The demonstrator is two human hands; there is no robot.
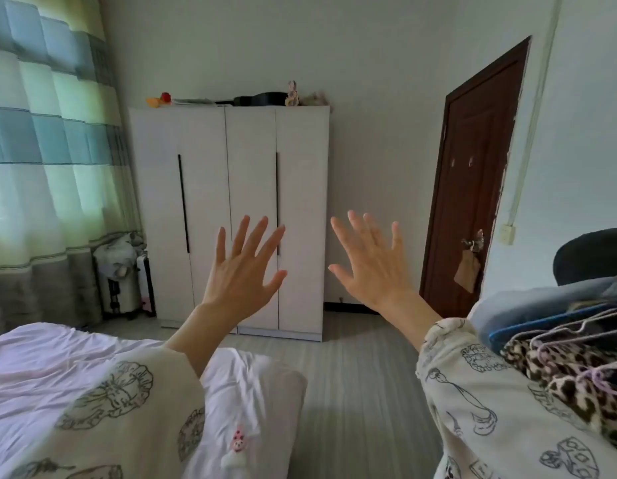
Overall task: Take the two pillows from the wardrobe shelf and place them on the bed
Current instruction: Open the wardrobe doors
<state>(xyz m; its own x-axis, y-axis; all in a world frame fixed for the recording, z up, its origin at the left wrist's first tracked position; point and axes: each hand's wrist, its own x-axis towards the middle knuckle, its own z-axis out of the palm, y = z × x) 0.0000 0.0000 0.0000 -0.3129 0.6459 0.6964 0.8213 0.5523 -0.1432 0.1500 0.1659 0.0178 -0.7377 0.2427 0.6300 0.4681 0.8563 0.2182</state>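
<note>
head view, single frame. both hands raised in front of the camera, backs toward it, fingers spread and straight: left hand (243, 271) and right hand (372, 262) both released, holding nothing, touching nothing.

pillows: not visible. wardrobe (231, 216) stands straight ahead across a strip of grey floor (355, 382), all doors closed, so the shelf and whatever lies on it are hidden. orientation and long axis of the pillows cannot be told from here.

key relation: wardrobe lies directly beyond both hands, well apart from them. its two long dark vertical handles, left handle (183, 203) and right handle (277, 202), run upright. the left hand overlaps the right handle in the picture, but this is line of sight only, not contact. the left hand lines up more closely with the doors; the right hand sits off the wardrobe's right edge, toward the brown door (472, 174).

bed (41, 368), pale quilt, lower left, just beside the person.

judgement: task not yet begun; next is to walk up and pull a door open.
</note>
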